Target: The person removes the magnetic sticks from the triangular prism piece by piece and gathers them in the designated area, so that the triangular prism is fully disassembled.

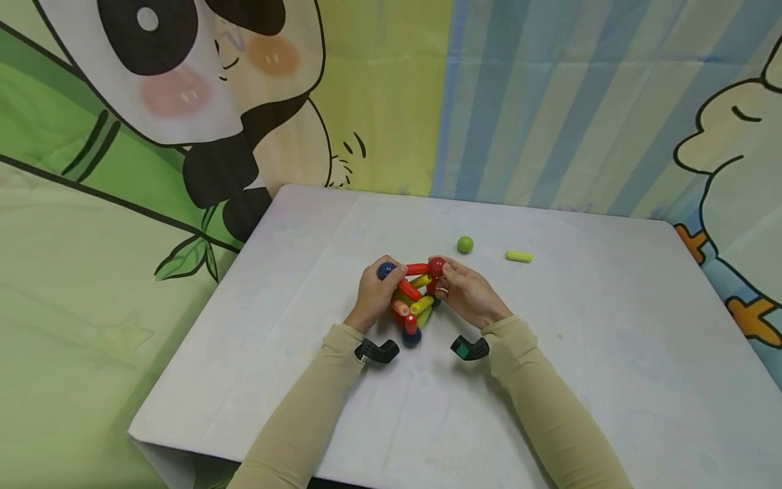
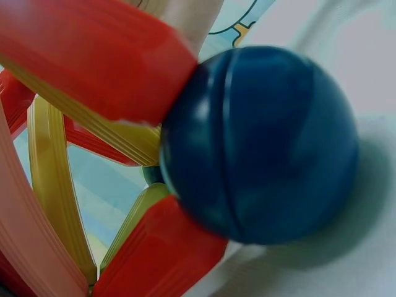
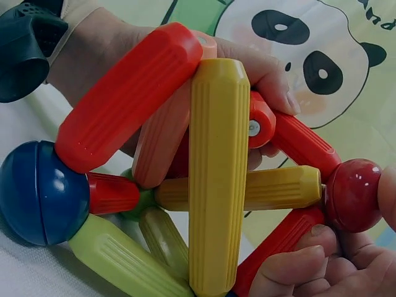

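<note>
Mid-frame, my left hand [image 1: 374, 291] is gripping the build [image 1: 421, 305], right hand [image 1: 474, 293] pinching its red ball [image 1: 436, 265]; guessing I'm assembling, next needing steadiness.

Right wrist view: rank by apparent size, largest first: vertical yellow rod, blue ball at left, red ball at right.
1. Vertical yellow rod
2. Blue ball
3. Red ball

The rod seems nearest the camera, so this order may not match true sizes.
</note>
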Action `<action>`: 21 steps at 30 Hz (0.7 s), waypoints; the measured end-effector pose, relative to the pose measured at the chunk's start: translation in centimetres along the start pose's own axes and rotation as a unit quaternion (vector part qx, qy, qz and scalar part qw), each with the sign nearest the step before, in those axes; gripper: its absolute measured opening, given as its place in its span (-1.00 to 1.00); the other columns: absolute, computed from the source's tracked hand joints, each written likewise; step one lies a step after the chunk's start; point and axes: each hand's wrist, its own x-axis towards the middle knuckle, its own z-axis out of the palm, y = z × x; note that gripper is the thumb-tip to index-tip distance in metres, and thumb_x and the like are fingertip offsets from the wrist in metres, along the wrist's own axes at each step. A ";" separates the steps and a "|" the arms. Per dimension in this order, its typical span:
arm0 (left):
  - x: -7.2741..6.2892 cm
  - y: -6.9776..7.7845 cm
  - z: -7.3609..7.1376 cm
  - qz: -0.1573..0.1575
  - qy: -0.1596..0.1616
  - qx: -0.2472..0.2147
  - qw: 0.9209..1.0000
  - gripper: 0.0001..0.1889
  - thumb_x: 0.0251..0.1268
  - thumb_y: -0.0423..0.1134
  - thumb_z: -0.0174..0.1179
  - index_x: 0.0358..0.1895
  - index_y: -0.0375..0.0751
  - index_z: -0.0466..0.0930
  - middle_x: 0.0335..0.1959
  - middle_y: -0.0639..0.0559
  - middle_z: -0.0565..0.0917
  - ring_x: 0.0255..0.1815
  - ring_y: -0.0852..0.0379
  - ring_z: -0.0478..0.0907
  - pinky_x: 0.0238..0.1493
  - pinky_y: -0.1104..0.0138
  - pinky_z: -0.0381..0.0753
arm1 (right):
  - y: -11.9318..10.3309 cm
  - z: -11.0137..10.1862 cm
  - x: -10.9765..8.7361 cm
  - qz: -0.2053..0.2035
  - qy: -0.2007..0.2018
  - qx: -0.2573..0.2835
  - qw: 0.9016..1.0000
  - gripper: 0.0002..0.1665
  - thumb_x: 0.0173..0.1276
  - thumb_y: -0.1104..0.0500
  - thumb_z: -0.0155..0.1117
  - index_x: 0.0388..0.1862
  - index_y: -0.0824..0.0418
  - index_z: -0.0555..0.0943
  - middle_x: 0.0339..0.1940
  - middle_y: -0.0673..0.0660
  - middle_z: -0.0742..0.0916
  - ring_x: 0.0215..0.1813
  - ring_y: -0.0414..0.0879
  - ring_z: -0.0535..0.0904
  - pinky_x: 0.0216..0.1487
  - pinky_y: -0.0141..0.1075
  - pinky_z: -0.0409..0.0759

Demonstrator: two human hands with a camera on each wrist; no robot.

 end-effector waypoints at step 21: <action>0.0 -0.1 -0.6 -0.004 0.017 -0.024 1.000 -0.79 0.36 -0.15 0.09 -0.31 -0.25 0.49 -0.51 0.03 0.51 -0.53 0.12 0.32 -0.54 0.40 0.27 | -0.7 -4.5 -0.6 -0.011 0.108 -0.010 0.994 -0.48 0.47 -0.03 0.13 0.28 0.17 0.32 0.11 0.02 0.49 -0.10 -0.13 0.36 -0.09 -0.37 0.39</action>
